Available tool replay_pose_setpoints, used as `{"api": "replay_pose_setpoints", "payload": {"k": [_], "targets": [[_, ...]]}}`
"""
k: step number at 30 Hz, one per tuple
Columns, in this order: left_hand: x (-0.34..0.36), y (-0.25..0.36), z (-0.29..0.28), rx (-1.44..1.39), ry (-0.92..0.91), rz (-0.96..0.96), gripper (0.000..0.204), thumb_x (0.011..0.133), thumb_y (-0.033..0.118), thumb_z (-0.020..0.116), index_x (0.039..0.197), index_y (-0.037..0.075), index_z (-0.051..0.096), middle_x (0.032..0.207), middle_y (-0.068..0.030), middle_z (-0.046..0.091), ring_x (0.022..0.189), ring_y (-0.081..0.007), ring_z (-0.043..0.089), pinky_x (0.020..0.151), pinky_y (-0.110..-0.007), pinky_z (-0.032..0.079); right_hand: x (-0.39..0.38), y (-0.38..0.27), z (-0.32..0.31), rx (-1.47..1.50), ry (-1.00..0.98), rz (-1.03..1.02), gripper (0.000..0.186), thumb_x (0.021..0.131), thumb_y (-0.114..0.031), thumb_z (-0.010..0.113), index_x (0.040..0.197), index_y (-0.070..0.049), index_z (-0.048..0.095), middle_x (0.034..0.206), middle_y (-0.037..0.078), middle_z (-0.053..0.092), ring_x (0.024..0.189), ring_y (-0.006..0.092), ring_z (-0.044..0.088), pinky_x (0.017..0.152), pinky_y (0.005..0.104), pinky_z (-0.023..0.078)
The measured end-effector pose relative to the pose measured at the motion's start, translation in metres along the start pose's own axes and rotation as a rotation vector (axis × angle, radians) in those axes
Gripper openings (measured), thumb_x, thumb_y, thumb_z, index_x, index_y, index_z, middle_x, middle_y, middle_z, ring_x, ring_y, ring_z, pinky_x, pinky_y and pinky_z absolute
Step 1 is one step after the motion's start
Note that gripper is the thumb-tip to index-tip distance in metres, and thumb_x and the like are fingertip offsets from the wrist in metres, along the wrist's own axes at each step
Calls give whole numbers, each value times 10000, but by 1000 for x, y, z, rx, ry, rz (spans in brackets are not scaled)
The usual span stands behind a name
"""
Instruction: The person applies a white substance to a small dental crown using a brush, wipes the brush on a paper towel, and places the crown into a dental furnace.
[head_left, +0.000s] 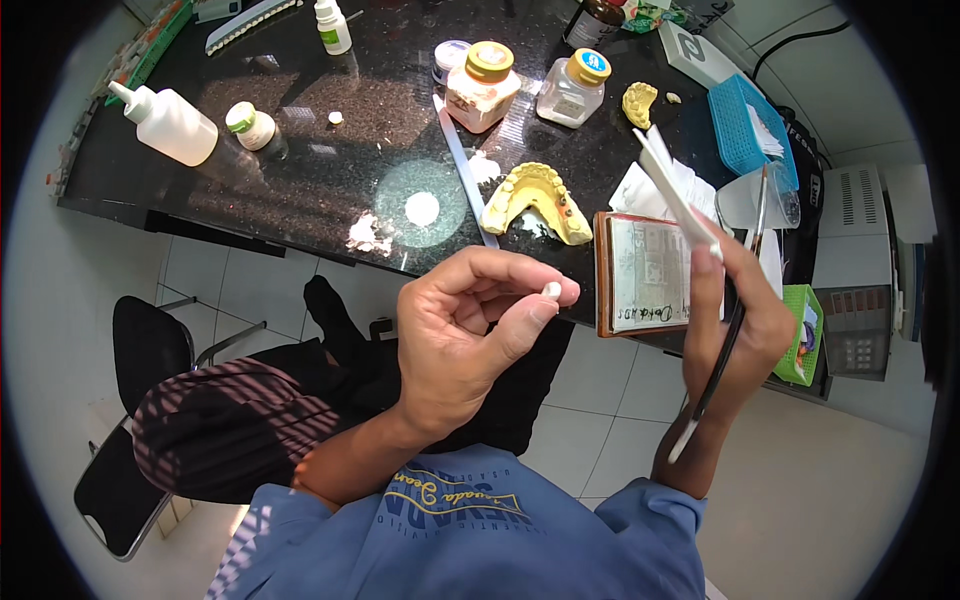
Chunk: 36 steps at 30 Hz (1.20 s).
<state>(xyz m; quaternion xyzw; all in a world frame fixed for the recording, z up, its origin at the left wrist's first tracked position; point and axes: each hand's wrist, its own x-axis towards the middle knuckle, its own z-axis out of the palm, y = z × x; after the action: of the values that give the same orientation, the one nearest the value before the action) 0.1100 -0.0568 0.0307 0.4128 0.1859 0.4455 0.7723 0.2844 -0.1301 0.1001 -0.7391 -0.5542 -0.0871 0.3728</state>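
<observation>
We find the small white tooth-shaped piece [552, 291] at the fingertips of the left hand [450, 335], in front of the edge of the dark speckled counter [300, 195]. Thumb and forefinger are closed on it in a light pinch; the other fingers curl behind, holding nothing that we can see. We judge the piece light and stiff, smooth enough to slip and possibly brittle; it is best taken by its sides between the finger pads, without squeezing. The right hand [757, 325] grips a white strip [676, 192], seemingly thin and pliant though its material is uncertain, best held near one end, and also carries a slender black-handled brush [717, 370], light and rigid, best held mid-handle. We count one piece, one strip and one brush in the hands. On the counter we count two yellow dental casts, one a full arch [538, 182] and one a partial section [637, 106]; two yellow-lidded jars, one with pink contents [482, 95] and one clear [570, 98]; and one blue basket [735, 130].
</observation>
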Motion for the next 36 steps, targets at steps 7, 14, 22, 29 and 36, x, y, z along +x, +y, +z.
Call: {"api": "replay_pose_setpoints", "payload": {"k": [7,14,22,29,36], "targets": [[-3,-3,7,6,-35,6,167,851,12,693,987,-26,606,954,-139,674,916,-173,675,878,-328,544,-36,-14,21,402,-67,-38,236,792,45,629,1019,35,695,983,208,712,896,293,715,802,323,546],[-6,-3,7,78,-51,51,154,840,-35,686,987,-53,641,966,-125,684,932,-156,670,880,-290,539,-37,-11,28,398,-41,-270,242,808,-16,642,1041,-20,707,988,210,708,864,309,716,776,354,574],[-6,-6,5,93,-50,50,134,831,-57,678,960,-60,641,948,-105,675,912,-143,663,854,-278,535,-39,-9,29,275,-47,-347,251,824,-92,651,1059,-31,714,984,211,706,841,314,715,758,381,589],[-6,-8,1,93,-30,39,138,835,-56,679,967,-64,639,949,-106,675,921,-143,660,872,-283,530,-38,-8,34,291,-64,-354,239,838,-92,636,1053,-21,711,976,210,708,845,316,715,763,376,586],[-3,-8,0,-153,-54,-234,212,900,152,678,998,-9,582,948,-135,671,904,-193,678,888,-362,559,-39,-12,33,605,-23,16,204,852,-18,594,1014,64,686,989,233,707,907,288,714,906,375,507]]}}
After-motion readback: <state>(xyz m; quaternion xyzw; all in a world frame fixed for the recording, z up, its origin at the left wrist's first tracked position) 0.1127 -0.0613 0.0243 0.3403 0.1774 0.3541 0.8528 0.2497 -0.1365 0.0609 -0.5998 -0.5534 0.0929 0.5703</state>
